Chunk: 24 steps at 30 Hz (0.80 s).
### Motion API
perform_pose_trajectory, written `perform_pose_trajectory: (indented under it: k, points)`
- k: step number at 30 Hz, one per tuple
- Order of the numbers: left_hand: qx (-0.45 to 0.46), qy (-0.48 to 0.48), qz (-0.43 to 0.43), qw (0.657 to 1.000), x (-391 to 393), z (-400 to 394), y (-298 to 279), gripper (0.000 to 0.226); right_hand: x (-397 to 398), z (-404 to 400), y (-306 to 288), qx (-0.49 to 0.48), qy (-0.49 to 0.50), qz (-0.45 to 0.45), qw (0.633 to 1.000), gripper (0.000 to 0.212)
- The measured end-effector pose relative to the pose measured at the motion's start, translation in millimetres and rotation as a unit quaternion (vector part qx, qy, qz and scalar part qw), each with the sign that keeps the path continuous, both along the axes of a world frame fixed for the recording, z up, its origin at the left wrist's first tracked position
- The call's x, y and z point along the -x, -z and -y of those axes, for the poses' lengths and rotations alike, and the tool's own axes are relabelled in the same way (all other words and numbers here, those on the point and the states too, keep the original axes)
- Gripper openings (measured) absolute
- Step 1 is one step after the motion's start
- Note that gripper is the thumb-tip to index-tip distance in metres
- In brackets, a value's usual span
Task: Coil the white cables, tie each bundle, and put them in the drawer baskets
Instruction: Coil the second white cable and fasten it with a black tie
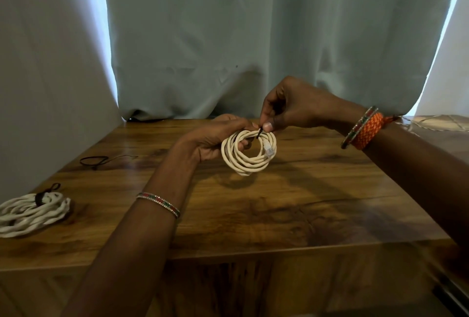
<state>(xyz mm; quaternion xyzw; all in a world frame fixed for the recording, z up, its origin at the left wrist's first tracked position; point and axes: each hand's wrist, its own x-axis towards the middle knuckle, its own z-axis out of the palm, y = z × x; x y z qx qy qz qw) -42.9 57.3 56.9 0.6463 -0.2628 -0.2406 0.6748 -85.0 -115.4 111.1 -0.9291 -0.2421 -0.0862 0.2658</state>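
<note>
A white cable coil (247, 161) with a clear plug at its right side hangs above the wooden table (291, 202). My left hand (215, 139) grips the coil at its upper left, fingers curled through the loops. My right hand (286, 111) pinches a thin black tie (259, 132) at the coil's top edge. A second white cable bundle (30, 211), bound with a black tie, lies on the table at the far left.
A loose black tie (97, 160) lies on the table left of my left hand. Grey curtains (203, 37) hang close behind the table's back edge. A thin cord (431, 123) lies at the table's far right.
</note>
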Motion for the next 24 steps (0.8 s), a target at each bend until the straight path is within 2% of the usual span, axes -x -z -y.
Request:
perform_pose_trajectory:
  k: [5, 12, 19, 24]
  points:
    - [0.015, -0.003, -0.009, 1.000, -2.5, -1.9, 0.8, 0.016, 0.3, 0.8, 5.4, -0.054, 0.000, -0.013, 0.998, 0.008]
    - [0.003, 0.020, 0.013, 1.000, -3.5, -4.6, 1.0, 0.013, 8.3, 12.8, 9.7, -0.124, -0.057, -0.039, 0.990, 0.010]
    - [0.013, 0.022, 0.038, 0.999, -0.3, -4.4, -0.5, 0.014, 5.9, 11.6, 7.9, -0.120, -0.059, -0.054, 0.990, 0.011]
    - [0.014, 0.007, 0.045, 0.999, -3.4, -4.8, 0.5, 0.014, 4.6, 7.8, 7.8, -0.066, -0.036, -0.015, 0.997, 0.009]
